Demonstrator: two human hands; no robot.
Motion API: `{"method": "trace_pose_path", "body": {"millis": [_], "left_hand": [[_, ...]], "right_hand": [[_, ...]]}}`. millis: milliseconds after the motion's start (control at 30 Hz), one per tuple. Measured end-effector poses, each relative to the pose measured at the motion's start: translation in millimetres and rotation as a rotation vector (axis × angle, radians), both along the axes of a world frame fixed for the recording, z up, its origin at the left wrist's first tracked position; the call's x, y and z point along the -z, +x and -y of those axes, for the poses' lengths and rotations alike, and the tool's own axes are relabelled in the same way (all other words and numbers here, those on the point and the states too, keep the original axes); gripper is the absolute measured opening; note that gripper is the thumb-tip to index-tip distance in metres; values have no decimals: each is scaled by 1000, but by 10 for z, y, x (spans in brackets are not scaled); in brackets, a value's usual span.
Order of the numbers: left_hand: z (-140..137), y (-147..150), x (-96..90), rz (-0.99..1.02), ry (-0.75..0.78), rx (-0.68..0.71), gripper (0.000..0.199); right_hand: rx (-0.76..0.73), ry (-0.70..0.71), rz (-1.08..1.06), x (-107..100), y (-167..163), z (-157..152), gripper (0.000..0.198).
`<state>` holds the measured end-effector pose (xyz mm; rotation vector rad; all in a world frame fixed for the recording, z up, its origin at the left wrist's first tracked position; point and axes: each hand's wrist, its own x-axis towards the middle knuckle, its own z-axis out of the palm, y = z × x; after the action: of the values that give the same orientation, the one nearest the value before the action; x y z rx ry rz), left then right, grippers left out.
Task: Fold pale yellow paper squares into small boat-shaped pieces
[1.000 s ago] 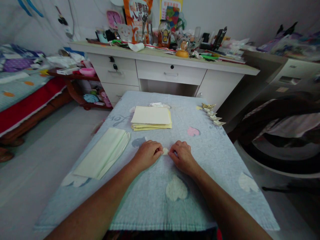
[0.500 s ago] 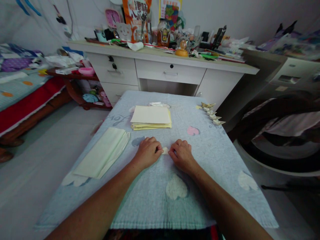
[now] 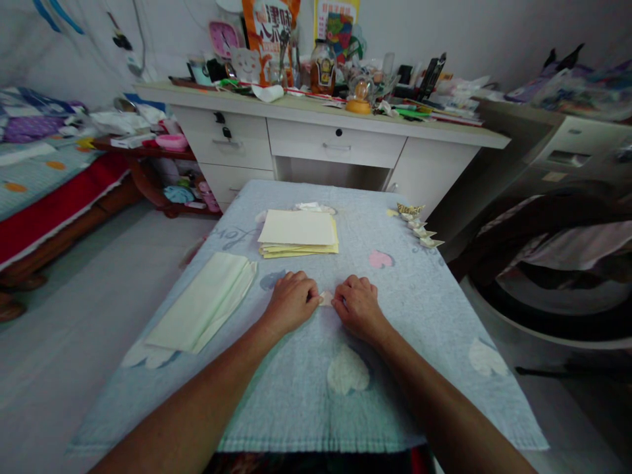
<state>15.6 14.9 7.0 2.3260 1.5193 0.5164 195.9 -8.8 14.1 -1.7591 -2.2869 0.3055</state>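
A small piece of pale folded paper [image 3: 326,299] shows between my two hands, low over the cloth. My left hand [image 3: 295,297] pinches its left end, fingers curled. At its right end, my right hand [image 3: 357,303] grips with thumb and fingers pressed together. Most of the paper is hidden by the fingers, so its exact shape cannot be made out. Beyond the hands lies a stack of cream and yellow paper sheets [image 3: 297,230]. To the left of my left hand rests a long folded pale-green paper [image 3: 202,303].
A light-blue patterned cloth [image 3: 419,368] covers the table. Several small folded paper pieces [image 3: 421,229] stand in a row at its far right. Behind is a white desk [image 3: 340,135] crowded with jars and packets. A washing machine [image 3: 567,158] stands right, a bed [image 3: 54,178] left.
Almost nothing differs. Both hands keep their pinch on the small paper, with only a slight shift of the fingers.
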Motion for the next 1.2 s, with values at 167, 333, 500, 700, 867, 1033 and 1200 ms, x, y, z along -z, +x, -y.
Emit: {"method": "trace_pose_path", "body": {"millis": [167,333,500,700,867,1033,1200], "left_hand": [[-3,5,-20,127,-17,148,15],[0,35,-42,175,-55,193,12],[-2,15,-65,240,-101,147,13],[-42,-48,-33,163,-91,261,3],[-49,-51,-42,118,-107,266,5],[-54,-66,-36,104,-101,283,3],[-69,-69,-13,98,-94,282,8]], "right_hand": [[0,6,-4,-4,1,1,13],[1,-10,-36,8,15,1,16],[-21,-1,-196,15,56,11,6],[-117,34,-282,29,4,14,10],[-108,35,-241,43,-50,11,3],[-97,44,-239,39,-58,27,4],[-118,57,-205,29,-78,29,1]]}}
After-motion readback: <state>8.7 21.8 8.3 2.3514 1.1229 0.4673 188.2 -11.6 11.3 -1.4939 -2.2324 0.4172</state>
